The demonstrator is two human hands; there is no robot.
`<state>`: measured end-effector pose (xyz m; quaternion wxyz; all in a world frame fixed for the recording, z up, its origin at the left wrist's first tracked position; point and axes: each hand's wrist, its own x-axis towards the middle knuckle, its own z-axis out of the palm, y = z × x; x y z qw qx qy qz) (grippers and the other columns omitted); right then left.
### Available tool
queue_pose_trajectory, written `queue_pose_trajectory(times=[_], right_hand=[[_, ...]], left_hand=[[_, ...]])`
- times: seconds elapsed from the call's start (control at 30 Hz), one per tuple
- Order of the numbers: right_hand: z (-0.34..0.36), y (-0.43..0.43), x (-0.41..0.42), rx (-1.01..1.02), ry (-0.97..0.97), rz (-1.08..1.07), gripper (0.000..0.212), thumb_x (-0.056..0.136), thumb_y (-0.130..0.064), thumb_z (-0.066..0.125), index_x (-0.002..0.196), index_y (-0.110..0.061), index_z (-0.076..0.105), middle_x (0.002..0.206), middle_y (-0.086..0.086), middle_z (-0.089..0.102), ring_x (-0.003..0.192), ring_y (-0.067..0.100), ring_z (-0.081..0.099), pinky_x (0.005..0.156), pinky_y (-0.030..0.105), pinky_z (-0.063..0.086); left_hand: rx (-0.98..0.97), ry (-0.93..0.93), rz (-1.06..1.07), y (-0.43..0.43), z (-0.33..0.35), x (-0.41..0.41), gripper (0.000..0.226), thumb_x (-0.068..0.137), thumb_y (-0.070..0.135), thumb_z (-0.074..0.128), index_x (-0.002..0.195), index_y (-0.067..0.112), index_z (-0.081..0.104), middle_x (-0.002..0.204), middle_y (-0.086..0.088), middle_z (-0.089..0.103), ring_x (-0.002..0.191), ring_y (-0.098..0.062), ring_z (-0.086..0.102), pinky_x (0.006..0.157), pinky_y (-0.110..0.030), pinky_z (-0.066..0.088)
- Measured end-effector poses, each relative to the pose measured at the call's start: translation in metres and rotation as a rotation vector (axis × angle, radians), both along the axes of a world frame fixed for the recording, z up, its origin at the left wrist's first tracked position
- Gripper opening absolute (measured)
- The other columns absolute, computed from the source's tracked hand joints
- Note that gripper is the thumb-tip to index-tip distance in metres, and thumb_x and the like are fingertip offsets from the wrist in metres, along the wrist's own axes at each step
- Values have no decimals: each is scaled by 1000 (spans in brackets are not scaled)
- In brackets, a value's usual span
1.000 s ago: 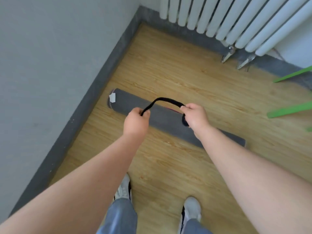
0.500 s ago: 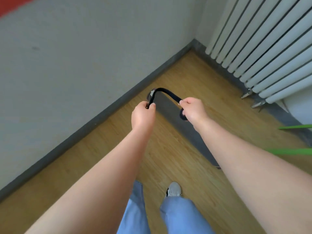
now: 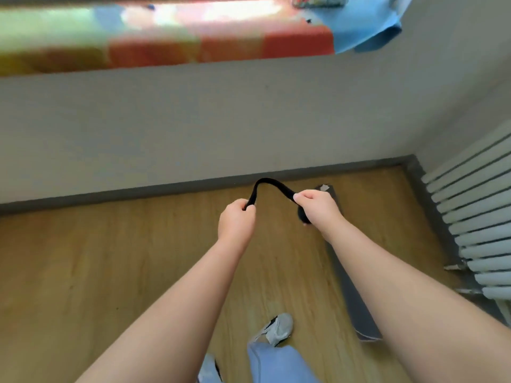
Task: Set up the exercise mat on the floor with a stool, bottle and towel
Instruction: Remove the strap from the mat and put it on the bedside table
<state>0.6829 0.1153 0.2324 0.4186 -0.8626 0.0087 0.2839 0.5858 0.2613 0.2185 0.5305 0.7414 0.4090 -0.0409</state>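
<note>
Both left hand (image 3: pixel 236 221) and right hand (image 3: pixel 318 207) pinch strap (image 3: pixel 269 182).

arms: both my bare forearms reach forward and down, side by side | left hand (image 3: pixel 236 221): fist curled, pinching one end of the black strap (image 3: pixel 269 183) | right hand (image 3: pixel 315 207): fingers curled round the other end, slightly farther out | hands: near, not touching
</note>
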Motion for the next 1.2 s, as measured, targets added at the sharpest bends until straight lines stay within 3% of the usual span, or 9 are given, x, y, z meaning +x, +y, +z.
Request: queue_pose_trajectory(times=[0.17, 0.33, 0.57, 0.73, 0.8, 0.93, 1.1, 1.2], right_hand=[[29, 98, -64, -4, -35, 226, 22, 91, -27, 53, 85, -15, 71, 62, -1, 55, 57, 17, 52, 57, 26, 43], [39, 183, -152, 35, -2, 407, 20, 90, -28, 55, 78, -22, 70, 56, -6, 53, 50, 11, 50, 43, 15, 41], [44, 287, -263, 10, 23, 742, 22, 93, -28, 53, 84, -17, 70, 63, 1, 56, 54, 18, 56, 55, 25, 46], [46, 344, -328, -25, 9, 1021, 22, 93, -27, 53, 84, -16, 70, 64, 3, 59, 55, 19, 57, 58, 27, 49], [46, 360, -350, -38, -9, 1114, 21, 92, -28, 54, 80, -18, 68, 62, 2, 58, 52, 18, 56, 52, 23, 46], [46, 389, -414, -56, -34, 1307, 22, 92, -25, 54, 74, -20, 67, 59, 2, 58, 49, 17, 53, 48, 22, 41], [50, 414, -508, -42, -17, 1435, 18, 89, -22, 57, 77, -15, 69, 58, 2, 59, 51, 19, 55, 54, 26, 43], [55, 423, -566, 10, 11, 1473, 13, 85, -15, 59, 80, -16, 71, 57, -2, 58, 50, 15, 54, 50, 23, 42]], left_hand=[[36, -41, 167, 79, 29, -89, 20, 91, 25, 46, 82, 17, 62, 73, -1, 63, 62, -18, 56, 60, -30, 44], [43, -28, 346, 137, 37, -192, 23, 90, 23, 49, 76, 7, 59, 66, -2, 54, 59, -19, 44, 56, -28, 33], [34, -8, 706, 197, 42, -323, 24, 89, 20, 49, 87, 1, 63, 73, -8, 59, 64, -22, 51, 65, -31, 40], [88, 90, 962, 211, 46, -404, 14, 85, 21, 52, 80, 16, 64, 82, -7, 71, 74, -28, 67, 64, -33, 50], [96, 113, 1028, 210, 47, -429, 14, 86, 23, 53, 79, 18, 65, 80, -5, 71, 77, -28, 68, 66, -33, 52], [93, 154, 1200, 208, 43, -492, 20, 89, 23, 51, 80, 11, 63, 77, -10, 69, 70, -31, 64, 58, -29, 42], [102, 244, 1367, 204, 44, -581, 32, 92, 16, 47, 60, 18, 46, 55, -1, 44, 45, -19, 38, 42, -25, 20], [105, 242, 1411, 210, 46, -638, 23, 90, 11, 48, 67, 14, 54, 55, -1, 45, 45, -18, 37, 43, -24, 20]])
